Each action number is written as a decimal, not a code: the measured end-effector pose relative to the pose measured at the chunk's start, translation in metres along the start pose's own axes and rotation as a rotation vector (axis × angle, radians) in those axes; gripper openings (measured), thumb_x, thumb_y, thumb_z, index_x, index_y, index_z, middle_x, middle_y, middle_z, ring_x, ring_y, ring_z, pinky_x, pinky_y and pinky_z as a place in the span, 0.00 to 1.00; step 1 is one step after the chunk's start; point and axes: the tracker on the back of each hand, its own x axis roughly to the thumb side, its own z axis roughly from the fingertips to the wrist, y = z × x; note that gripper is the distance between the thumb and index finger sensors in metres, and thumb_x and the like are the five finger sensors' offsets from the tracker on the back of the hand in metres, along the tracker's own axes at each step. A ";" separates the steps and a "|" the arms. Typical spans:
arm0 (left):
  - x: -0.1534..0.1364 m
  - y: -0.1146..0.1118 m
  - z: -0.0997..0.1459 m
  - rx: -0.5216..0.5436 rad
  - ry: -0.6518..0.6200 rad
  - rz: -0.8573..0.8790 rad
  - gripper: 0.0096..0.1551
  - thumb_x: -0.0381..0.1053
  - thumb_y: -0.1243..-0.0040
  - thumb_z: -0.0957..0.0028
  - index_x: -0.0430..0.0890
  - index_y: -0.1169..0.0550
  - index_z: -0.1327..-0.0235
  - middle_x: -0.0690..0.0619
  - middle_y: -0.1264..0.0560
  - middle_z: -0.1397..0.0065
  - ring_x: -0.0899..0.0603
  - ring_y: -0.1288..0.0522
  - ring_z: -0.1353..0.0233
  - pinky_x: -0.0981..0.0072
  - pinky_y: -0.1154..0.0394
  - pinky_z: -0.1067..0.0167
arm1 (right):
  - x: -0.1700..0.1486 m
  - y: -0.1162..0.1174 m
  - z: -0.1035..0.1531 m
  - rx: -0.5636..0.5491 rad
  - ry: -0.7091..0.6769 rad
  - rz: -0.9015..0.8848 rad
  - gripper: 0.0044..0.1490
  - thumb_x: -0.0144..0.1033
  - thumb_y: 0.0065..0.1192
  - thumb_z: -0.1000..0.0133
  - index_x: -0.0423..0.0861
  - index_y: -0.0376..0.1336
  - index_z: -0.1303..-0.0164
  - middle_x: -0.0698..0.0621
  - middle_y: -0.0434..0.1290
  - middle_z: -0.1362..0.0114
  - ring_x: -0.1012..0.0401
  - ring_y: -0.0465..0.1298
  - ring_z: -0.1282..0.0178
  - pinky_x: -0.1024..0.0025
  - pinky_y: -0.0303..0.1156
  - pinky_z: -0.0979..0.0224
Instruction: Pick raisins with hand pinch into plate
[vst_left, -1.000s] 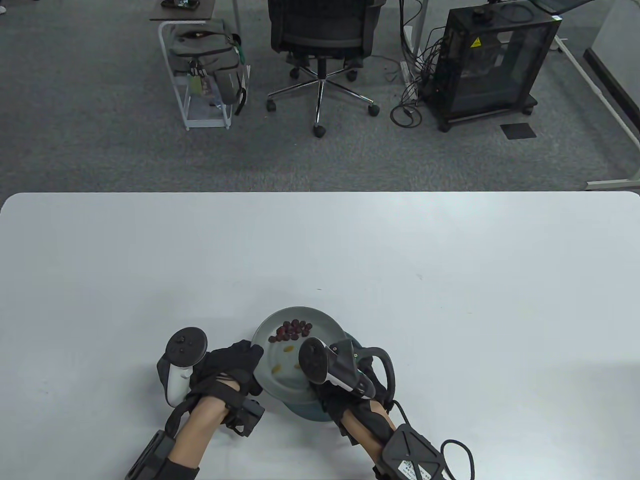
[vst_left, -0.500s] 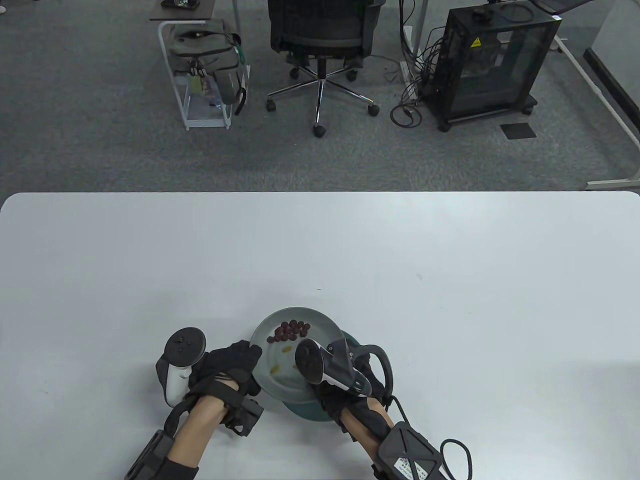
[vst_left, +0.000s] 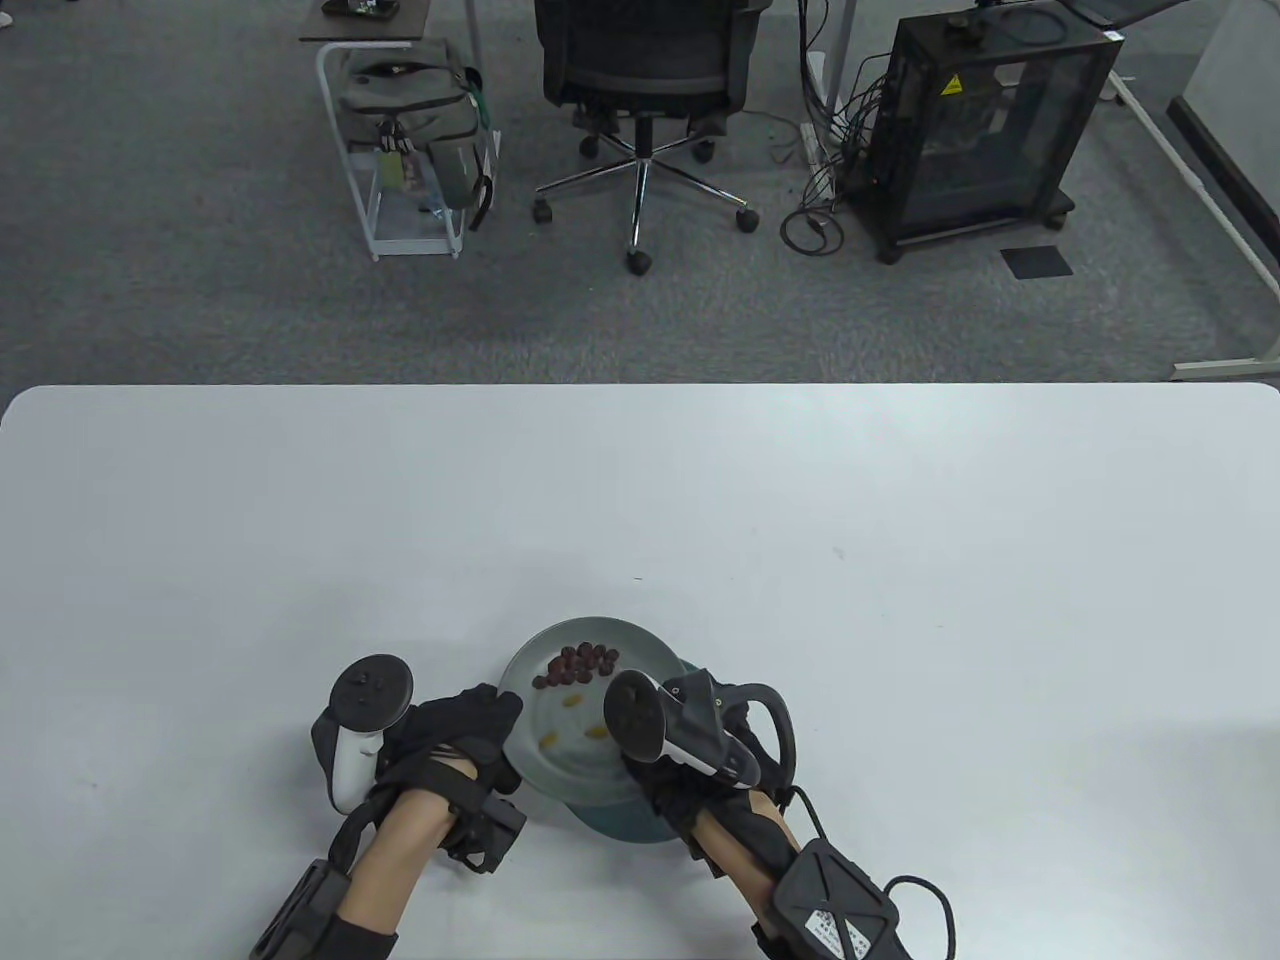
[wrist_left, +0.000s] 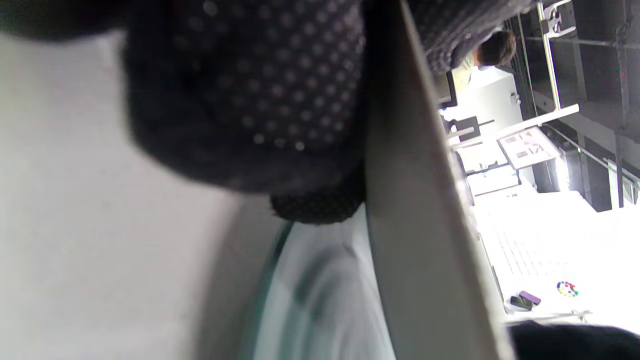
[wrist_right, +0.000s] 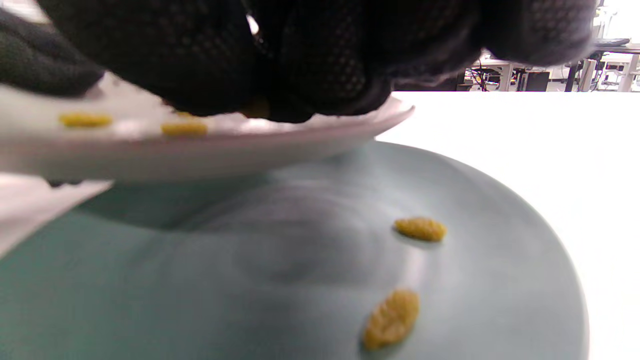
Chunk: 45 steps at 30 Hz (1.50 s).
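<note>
- The white table (vst_left: 700, 500) stands in an office, with a black chair (vst_left: 645, 60) far past my hands.
- My left hand (vst_left: 465, 735) grips the rim of the grey plate (vst_left: 560, 765) and holds it tilted.
- My right hand (wrist_right: 280, 60) pinches a yellow raisin (wrist_right: 256, 108) on that plate.
- Dark red raisins (vst_left: 580, 663) lie beyond my fingers.
- Two yellow raisins (wrist_right: 420, 229) lie on the green plate (wrist_right: 300, 280) under my right hand.
- I can read no writing.

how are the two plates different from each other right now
The grey plate sits tilted above, overlapping the teal plate; the teal plate lies flat on the table. The grey plate carries dark red pieces plus yellow raisins; the teal plate shows only two yellow raisins. Both are round and shallow.
</note>
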 end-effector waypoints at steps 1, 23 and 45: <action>0.000 0.002 0.000 0.014 0.001 -0.005 0.29 0.49 0.39 0.47 0.24 0.22 0.50 0.41 0.07 0.61 0.45 0.11 0.78 0.56 0.19 0.76 | -0.003 -0.005 0.001 -0.017 0.005 -0.022 0.30 0.49 0.77 0.52 0.41 0.76 0.49 0.46 0.84 0.54 0.51 0.79 0.56 0.53 0.77 0.48; -0.010 0.046 0.001 0.201 0.040 0.135 0.29 0.49 0.39 0.47 0.25 0.23 0.50 0.41 0.08 0.61 0.45 0.11 0.78 0.56 0.19 0.75 | -0.027 0.008 -0.035 0.109 0.118 0.020 0.29 0.48 0.76 0.51 0.41 0.75 0.47 0.46 0.83 0.52 0.51 0.79 0.55 0.52 0.76 0.47; -0.010 0.061 0.001 0.255 0.020 0.116 0.29 0.49 0.39 0.47 0.25 0.22 0.50 0.41 0.07 0.61 0.45 0.11 0.78 0.56 0.19 0.75 | -0.003 0.043 -0.061 0.175 0.178 0.187 0.28 0.47 0.80 0.52 0.42 0.77 0.49 0.46 0.83 0.52 0.51 0.79 0.55 0.52 0.77 0.47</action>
